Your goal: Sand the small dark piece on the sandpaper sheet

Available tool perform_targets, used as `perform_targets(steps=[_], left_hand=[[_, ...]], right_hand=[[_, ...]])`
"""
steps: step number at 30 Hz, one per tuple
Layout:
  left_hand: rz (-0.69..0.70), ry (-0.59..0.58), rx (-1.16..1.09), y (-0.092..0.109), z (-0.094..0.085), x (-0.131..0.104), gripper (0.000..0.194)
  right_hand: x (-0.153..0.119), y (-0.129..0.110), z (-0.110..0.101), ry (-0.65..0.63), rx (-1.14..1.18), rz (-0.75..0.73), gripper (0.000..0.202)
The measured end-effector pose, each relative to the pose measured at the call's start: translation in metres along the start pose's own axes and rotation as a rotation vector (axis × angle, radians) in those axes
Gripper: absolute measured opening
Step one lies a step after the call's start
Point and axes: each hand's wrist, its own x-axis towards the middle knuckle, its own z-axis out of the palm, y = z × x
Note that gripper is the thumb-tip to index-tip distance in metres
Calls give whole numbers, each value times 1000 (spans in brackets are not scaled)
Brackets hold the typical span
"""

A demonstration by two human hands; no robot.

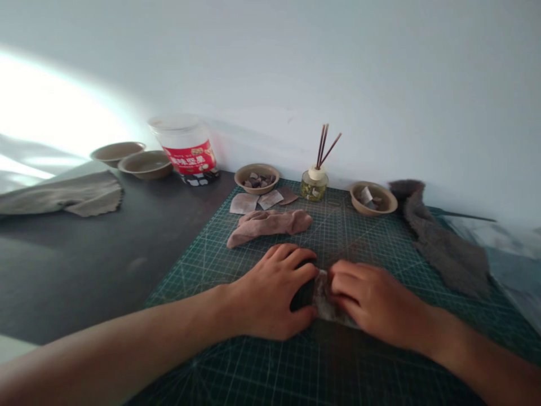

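Note:
A small pale, mottled piece (324, 301) lies on the green cutting mat (270, 369) between my hands. My left hand (276, 293) touches its left edge with thumb and fingertips, the fingers curved and spread apart. Over its right part is my right hand (367, 299), fingers bent together and pressed on it; the fingertips are partly hidden and slightly blurred. Beyond my left hand rests a crumpled brownish cloth (270, 224). Flat pieces (244, 203) of similar colour lie behind that cloth.
At the back stand a bowl of dark chunks (257, 179), a reed diffuser (314, 185) and another bowl (372, 198). Grey fuzzy cloth (454, 254) lies right. A plastic tub (188, 149), two bowls (146, 164) and a grey cloth (84, 194) are left.

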Motion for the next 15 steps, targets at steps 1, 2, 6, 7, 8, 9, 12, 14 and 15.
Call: perform_targets(steps=[1,2,6,7,8,9,12,14,15], left_hand=[[11,2,5,-1,0,1,49],[22,5,11,-2,-1,2,49],[77,19,46,-5,-1,3,50],[91,21,59,-6,-1,3,51],[103,22,72,-6,-1,3,50],[113,23,86,-5,-1,3,49],[125,25,133,-4,-3,3,44],[123,18,163,-3,-5,4,42],[126,12,176,-4,-5,4,41]], right_hand=[[1,1,-1,20,-20,42,13],[1,3,-2,10,-23,60,14],[-2,2,-1,-112,2,-79,12],[-3,1,1,-101,-16,-94,11],[-3,1,2,-68,-39,-78,10],[-3,1,2,-26,-57,-37,11],[-4,2,-1,18,-39,62,15],[-6,2,-3,-32,11,11,15],[-7,2,-3,-56,25,-29,13]])
